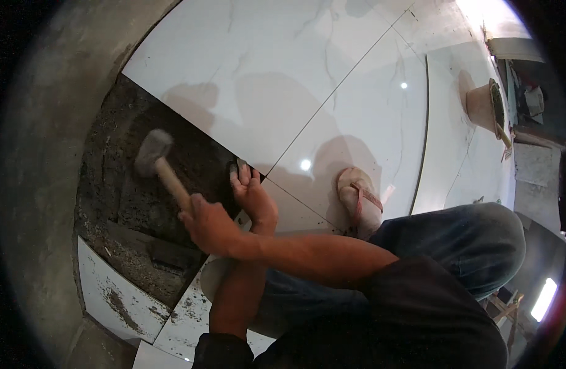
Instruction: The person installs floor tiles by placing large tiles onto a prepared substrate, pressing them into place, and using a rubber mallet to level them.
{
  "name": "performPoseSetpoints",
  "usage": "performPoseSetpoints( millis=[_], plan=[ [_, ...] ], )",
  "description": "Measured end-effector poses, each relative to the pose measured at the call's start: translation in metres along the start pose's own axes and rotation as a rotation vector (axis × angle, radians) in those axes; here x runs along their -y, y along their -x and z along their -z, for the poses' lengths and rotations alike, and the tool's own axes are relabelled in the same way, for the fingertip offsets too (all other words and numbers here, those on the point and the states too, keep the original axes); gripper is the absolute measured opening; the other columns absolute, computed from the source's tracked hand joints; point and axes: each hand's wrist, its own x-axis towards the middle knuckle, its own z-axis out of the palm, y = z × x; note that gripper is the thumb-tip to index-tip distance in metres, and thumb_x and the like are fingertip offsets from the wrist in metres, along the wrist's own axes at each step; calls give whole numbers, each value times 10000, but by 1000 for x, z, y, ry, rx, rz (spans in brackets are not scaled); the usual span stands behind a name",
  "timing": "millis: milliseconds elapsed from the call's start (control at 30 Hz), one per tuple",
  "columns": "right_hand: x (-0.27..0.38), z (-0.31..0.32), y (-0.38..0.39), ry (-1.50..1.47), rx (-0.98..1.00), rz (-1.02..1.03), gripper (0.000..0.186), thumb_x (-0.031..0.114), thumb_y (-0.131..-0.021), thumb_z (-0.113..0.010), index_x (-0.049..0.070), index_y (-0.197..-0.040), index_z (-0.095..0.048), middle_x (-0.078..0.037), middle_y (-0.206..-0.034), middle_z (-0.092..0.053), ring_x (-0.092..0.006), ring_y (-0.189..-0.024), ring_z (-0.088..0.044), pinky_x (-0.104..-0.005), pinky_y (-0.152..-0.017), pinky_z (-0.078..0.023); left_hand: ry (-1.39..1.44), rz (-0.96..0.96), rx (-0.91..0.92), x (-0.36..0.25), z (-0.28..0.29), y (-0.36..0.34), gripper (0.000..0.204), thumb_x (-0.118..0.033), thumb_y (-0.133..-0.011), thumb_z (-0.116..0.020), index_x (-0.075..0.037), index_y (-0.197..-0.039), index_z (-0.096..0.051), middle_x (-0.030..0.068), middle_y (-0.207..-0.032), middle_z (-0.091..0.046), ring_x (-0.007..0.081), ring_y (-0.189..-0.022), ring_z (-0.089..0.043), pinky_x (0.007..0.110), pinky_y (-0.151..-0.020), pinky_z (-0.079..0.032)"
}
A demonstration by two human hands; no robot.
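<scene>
Now my right hand (pixel 212 227) clenches the mallet (pixel 164 169) well behind its head, presumably for leverage, above the mortar bed (pixel 120 203); my left hand (pixel 253 200), fingers loosely extended, sits where 2 marbled tiles' (pixel 258 67) corners meet.

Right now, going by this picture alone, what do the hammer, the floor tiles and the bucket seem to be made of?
Hammer: handle probably bare wood, pale tan and matt; greyish head possibly rubber or metal, as blur hides its surface.
Floor tiles: likely ceramic or porcelain, glossy white, showing grey veins and sharp light reflections.
Bucket: perhaps plastic, dull tan; too small to be sure.
</scene>
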Motion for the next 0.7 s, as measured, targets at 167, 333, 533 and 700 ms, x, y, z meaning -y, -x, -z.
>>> performPoseSetpoints(
  millis=[167,333,533,700],
  plan=[
    [-9,15,-19,45,18,131,313,263,-933,-581,-31,-991,-493,-280,-756,-620,-474,-747,-631,-514,-657,-501,-21,-32,24,6,4,-3,716,149,-817,-350,65,-1472,-74,256,-1513,-255,335,-1442,-217,429,-1190,-224],
    [8,-4,-4,8,-80,87,333,295,-945,-564,-28,-1001,-503,-272,-763,-626,-450,-742,-644,-491,-655,-509,-48,-17,19,8,9,-10,701,123,-870,-390,56,-1480,-50,256,-1518,-245,337,-1440,-217,428,-1188,-230],
    [-6,10,-23,146,-69,35,314,266,-949,-559,-40,-1002,-509,-286,-770,-621,-450,-732,-643,-482,-614,-505,-41,-62,89,8,11,-7,665,90,-921,-411,45,-1483,-59,232,-1523,-254,325,-1439,-221,423,-1180,-245],
    [3,-2,-3,23,4,63,293,244,-941,-571,-41,-975,-514,-280,-764,-623,-448,-733,-646,-498,-623,-508,-66,16,29,2,5,-1,640,86,-909,-428,41,-1474,-130,226,-1533,-247,306,-1446,-215,421,-1186,-228]
  ],
)
